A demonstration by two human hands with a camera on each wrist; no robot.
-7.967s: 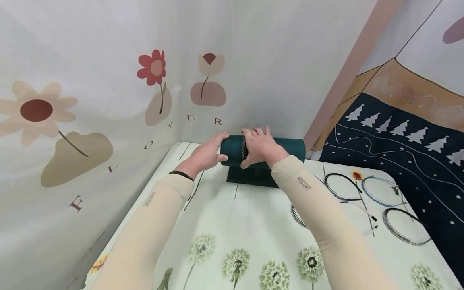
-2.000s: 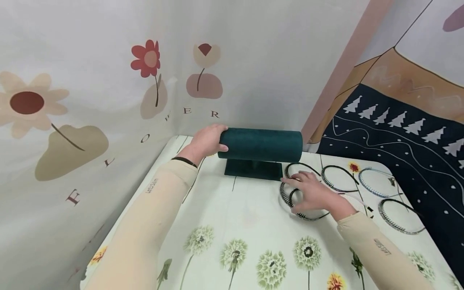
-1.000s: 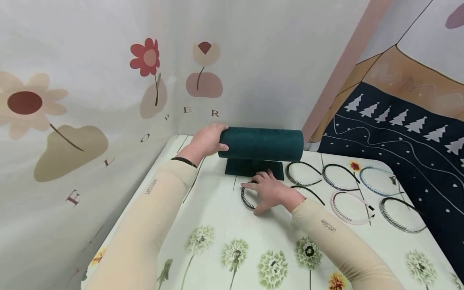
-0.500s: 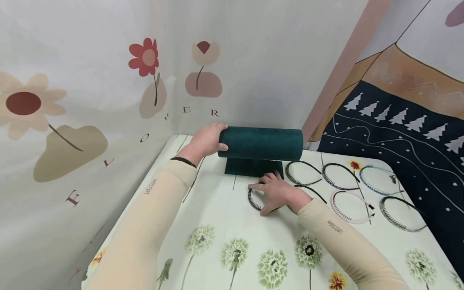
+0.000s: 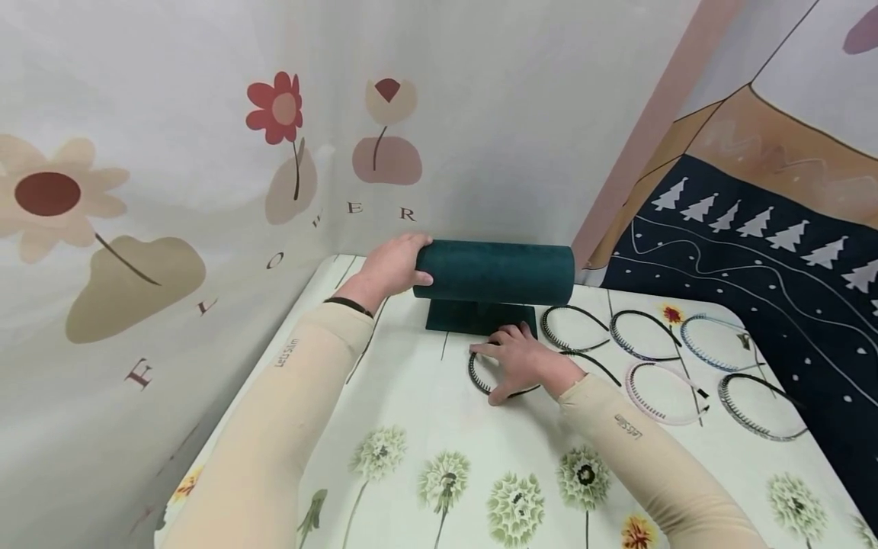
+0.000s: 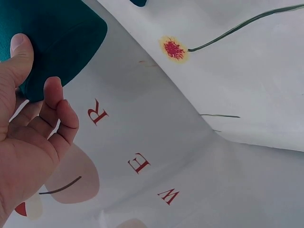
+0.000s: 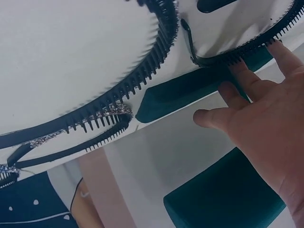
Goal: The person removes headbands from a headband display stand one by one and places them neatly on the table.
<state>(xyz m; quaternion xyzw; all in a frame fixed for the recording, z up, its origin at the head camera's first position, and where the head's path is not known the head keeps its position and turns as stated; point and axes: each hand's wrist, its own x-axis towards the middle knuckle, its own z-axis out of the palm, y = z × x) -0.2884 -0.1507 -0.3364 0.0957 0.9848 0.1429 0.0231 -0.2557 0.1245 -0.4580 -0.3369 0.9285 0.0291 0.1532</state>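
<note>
A dark green padded cylinder stand (image 5: 494,271) sits at the back of the table. My left hand (image 5: 391,267) grips its left end, thumb in front and fingers over the top; the left wrist view shows the thumb (image 6: 21,57) against the green fabric. My right hand (image 5: 517,364) is low over the table in front of the stand's base (image 5: 453,316). Its spread fingers touch a black toothed headband (image 5: 472,374), which lies flat and is partly hidden under the palm. In the right wrist view, fingertips (image 7: 240,66) meet the toothed edge of this headband (image 7: 209,61).
To the right lie several more headbands: black ones (image 5: 545,329), a pink one (image 5: 632,393), a light blue one (image 5: 694,347) and a dark glittery one (image 5: 737,412). Another black headband (image 5: 597,361) is partly behind my right wrist. A printed cloth wall (image 5: 494,152) rises behind the stand.
Eight seconds ago a headband was around the cylinder under my right hand; now the cylinder is bare. My right hand has slid a headband left from the group on the right. The left hand stays put.
</note>
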